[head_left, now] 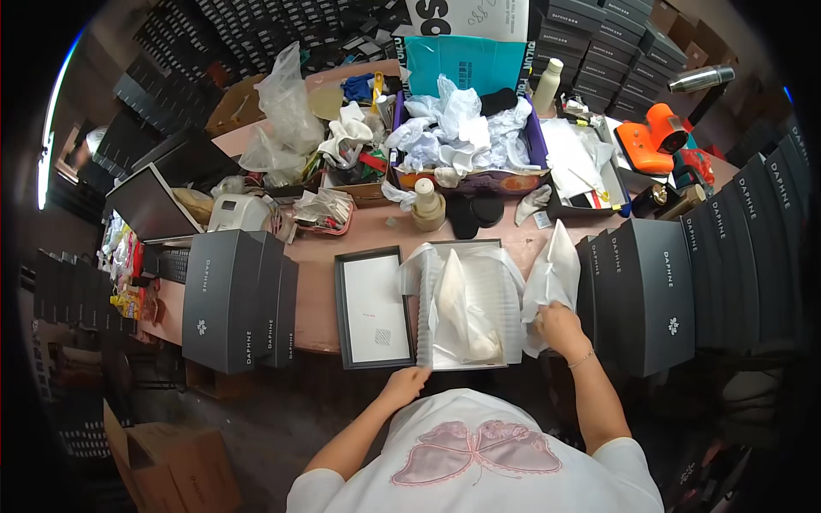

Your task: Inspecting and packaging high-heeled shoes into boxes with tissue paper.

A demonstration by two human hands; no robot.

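Note:
An open dark shoe box lies before me, lined with white tissue paper. Inside rests a pale pointed shoe, partly covered by the paper. My left hand is closed at the box's near left corner, its fingertips partly hidden. To the right of the box, my right hand grips the lower end of a second pale pointed shoe, loosely wrapped in tissue, its toe pointing away from me. The box lid lies inside up, just left of the box.
Closed dark shoe boxes stand at the left and right. Behind are a cream bottle, a purple bin of crumpled tissue, an orange device and a monitor. A cardboard carton sits on the floor.

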